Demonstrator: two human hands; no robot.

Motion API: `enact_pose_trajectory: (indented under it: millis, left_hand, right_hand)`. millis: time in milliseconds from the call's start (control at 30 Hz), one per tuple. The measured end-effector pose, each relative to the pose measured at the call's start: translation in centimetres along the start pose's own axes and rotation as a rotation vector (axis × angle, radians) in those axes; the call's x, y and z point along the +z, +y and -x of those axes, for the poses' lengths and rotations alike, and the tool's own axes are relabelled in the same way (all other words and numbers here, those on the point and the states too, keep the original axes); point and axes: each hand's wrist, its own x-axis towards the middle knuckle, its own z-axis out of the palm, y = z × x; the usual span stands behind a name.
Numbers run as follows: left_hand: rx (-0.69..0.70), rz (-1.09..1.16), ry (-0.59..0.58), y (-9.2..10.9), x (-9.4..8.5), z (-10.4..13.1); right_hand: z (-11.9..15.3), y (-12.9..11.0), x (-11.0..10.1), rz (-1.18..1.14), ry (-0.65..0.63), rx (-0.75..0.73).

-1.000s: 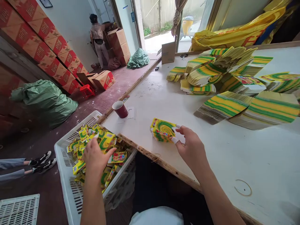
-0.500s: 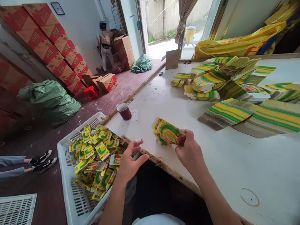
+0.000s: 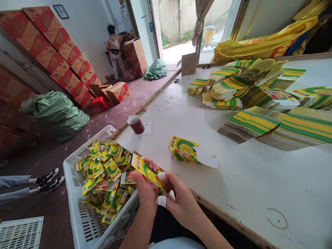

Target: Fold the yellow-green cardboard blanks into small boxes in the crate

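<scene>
A yellow-green carton (image 3: 148,172) is held between my two hands, above the table's near edge. My left hand (image 3: 148,188) wraps round its left part, thumb on the near side and fingers behind. White tape covers fingertips of my right hand (image 3: 176,197), which pinches the carton's right end. Beyond them on the white table (image 3: 249,180) lies a small stack of flat cartons (image 3: 183,150), a white flap sticking out to the right. At the left, a white basket (image 3: 67,186) holds many yellow cartons (image 3: 112,168).
A maroon cup (image 3: 136,125) stands near the table's left edge. Fanned carton sheets (image 3: 255,121) cover the back right. A person (image 3: 114,48) stands by boxes at the back. Another person's shoes (image 3: 49,180) show at the left. A rubber band (image 3: 282,219) lies at the right.
My right hand has moved left and towards me from the stack with a carton. My left hand was open and now holds that carton too. The stack stays on the table, its white flap now exposed.
</scene>
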Motion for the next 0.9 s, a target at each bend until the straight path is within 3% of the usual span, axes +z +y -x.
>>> enact_pose_trajectory:
  millis: [167, 300, 367, 533, 633, 767, 833, 900]
  left_hand:
    - [0.002, -0.261, -0.042, -0.8, -0.8, 0.4]
    - [0.06, -0.293, 0.048, -1.2, -1.3, 0.2]
    - [0.067, -0.3, 0.026, -0.6, -2.0, -0.3]
    - [0.173, -0.436, -0.28, 3.5, -4.1, -1.5]
    - [0.21, -0.79, -0.495, 5.2, -4.1, -1.0]
    - [0.034, -1.24, -0.649, 3.8, -2.6, 0.2]
    - [0.008, -1.337, -0.652, 2.6, -2.0, 0.5]
    - [0.073, -1.383, -0.612, 1.7, -1.8, 0.7]
  right_hand:
    - [-0.3, 0.4, -1.7, 0.099, 0.109, -0.07]
    - [-0.3, -0.2, -3.0, 0.207, 0.168, -0.167]
    - [-0.2, -0.4, -3.8, 0.318, 0.195, -0.213]
    - [0.3, -1.0, -6.0, 0.737, 0.25, -0.426]
    - [0.5, -1.6, -6.1, 0.95, 0.206, -0.559]
    - [0.9, -1.9, -4.8, 0.959, 0.099, -0.649]
    - [1.2, -1.6, -4.5, 0.888, 0.212, -0.609]
    - [1.4, -0.9, -4.5, 0.729, 0.405, -0.483]
